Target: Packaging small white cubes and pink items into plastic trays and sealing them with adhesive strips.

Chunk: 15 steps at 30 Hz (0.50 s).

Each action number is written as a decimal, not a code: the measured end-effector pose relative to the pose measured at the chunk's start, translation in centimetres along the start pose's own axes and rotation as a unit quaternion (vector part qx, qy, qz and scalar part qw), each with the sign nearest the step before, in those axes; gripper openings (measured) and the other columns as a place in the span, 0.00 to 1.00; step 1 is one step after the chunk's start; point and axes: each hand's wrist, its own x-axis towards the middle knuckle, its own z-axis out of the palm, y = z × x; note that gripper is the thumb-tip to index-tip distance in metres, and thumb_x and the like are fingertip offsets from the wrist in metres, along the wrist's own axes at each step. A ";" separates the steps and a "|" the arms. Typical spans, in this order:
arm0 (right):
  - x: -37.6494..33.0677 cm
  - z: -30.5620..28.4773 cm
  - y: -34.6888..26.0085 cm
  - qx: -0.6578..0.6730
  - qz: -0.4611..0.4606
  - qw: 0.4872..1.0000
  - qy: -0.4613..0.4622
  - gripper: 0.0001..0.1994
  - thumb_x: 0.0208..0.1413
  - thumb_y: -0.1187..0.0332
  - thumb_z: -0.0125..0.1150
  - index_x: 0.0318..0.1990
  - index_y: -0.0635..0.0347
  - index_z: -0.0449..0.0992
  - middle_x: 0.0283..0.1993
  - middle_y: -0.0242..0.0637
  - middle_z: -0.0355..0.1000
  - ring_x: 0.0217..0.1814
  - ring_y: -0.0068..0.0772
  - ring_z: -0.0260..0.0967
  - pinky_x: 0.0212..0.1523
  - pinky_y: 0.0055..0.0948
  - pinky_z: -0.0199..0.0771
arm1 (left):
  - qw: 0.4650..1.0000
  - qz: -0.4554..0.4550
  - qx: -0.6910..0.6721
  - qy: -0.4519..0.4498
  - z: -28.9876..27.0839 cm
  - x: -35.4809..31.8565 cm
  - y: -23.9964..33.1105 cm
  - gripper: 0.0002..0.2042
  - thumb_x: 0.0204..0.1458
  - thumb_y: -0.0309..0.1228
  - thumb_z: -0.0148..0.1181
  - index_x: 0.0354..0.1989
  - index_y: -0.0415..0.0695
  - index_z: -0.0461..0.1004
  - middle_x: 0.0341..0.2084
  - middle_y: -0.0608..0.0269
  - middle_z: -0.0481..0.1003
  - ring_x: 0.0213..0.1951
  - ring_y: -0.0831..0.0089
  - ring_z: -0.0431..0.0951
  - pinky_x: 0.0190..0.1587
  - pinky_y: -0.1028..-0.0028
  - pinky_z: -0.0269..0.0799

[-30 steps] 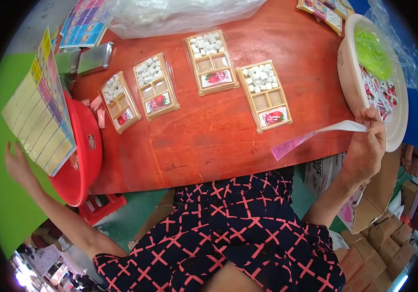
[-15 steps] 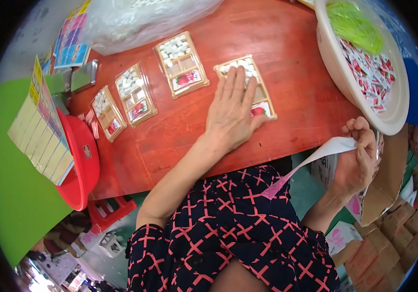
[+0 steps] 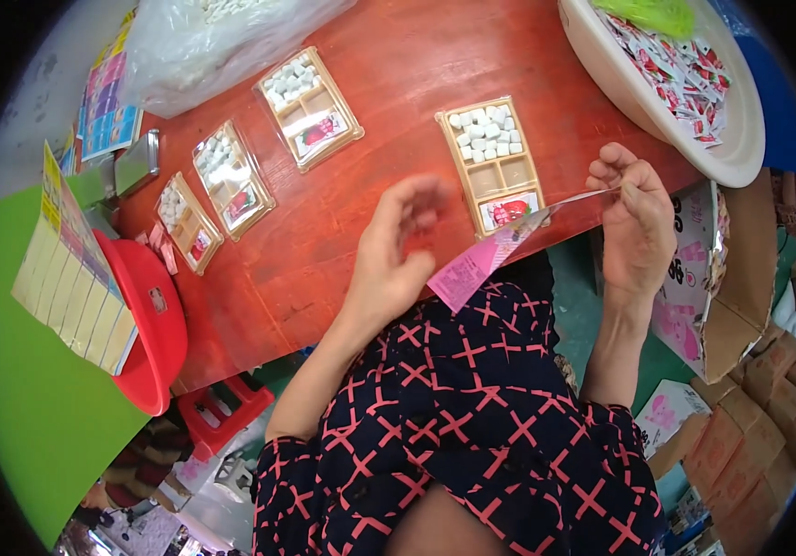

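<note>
My right hand (image 3: 637, 227) pinches one end of a long printed label strip (image 3: 477, 269), white toward the fingers and pink at its free end. The strip stretches leftward over the table edge, across the near end of a tan compartment tray (image 3: 495, 174). That tray holds white cube-shaped pieces (image 3: 486, 132) in its far section, two vacant middle sections and a strawberry-printed sachet (image 3: 512, 210) in the near one. My left hand (image 3: 398, 246) hovers left of the tray, near the strip's pink end. Its fingers are blurred and curled, thumb apart, with nothing visible in them.
Three similar filled trays (image 3: 310, 109) stand on the red table (image 3: 398, 56) at left. A plastic bag (image 3: 231, 46) lies behind them. A red basin (image 3: 152, 315) with printed sheets (image 3: 73, 269) is at far left; a cream basin (image 3: 639, 120) of sachets at right, above a cardboard box (image 3: 741, 287).
My left hand has lifted off the tray and drawn back to the left. My right hand has risen, carrying the label strip up and leftward over the table edge.
</note>
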 end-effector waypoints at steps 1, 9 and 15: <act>-0.1 0.1 0.1 -0.004 -0.002 1.000 -0.001 0.07 0.44 0.68 0.55 0.27 0.61 0.66 0.47 0.42 0.63 0.46 0.31 0.62 0.50 0.28 0.59 | 1.000 0.003 -0.003 -0.001 0.2 -1.0 0.9 0.35 0.28 0.13 0.41 0.55 0.40 0.55 0.53 0.50 0.58 0.58 0.60 0.58 0.58 0.66 0.53; -2.4 1.5 1.0 -0.099 -0.001 0.992 0.074 0.04 0.46 0.71 0.53 0.26 0.62 0.68 0.45 0.43 0.65 0.41 0.28 0.66 0.48 0.29 0.61 | 0.980 -0.114 -0.153 0.047 1.4 -1.8 2.8 0.27 0.40 0.20 0.60 0.51 0.40 0.56 0.37 0.58 0.69 0.37 0.74 0.72 0.36 0.79 0.68; -0.7 2.9 1.5 -0.217 -0.019 0.969 0.113 0.11 0.40 0.71 0.62 0.28 0.62 0.66 0.30 0.32 0.65 0.30 0.22 0.63 0.33 0.22 0.63 | 0.990 -0.031 0.068 0.120 1.7 2.0 1.1 0.18 0.43 0.23 0.61 0.42 0.39 0.61 0.18 0.67 0.69 0.19 0.84 0.68 0.20 0.85 0.62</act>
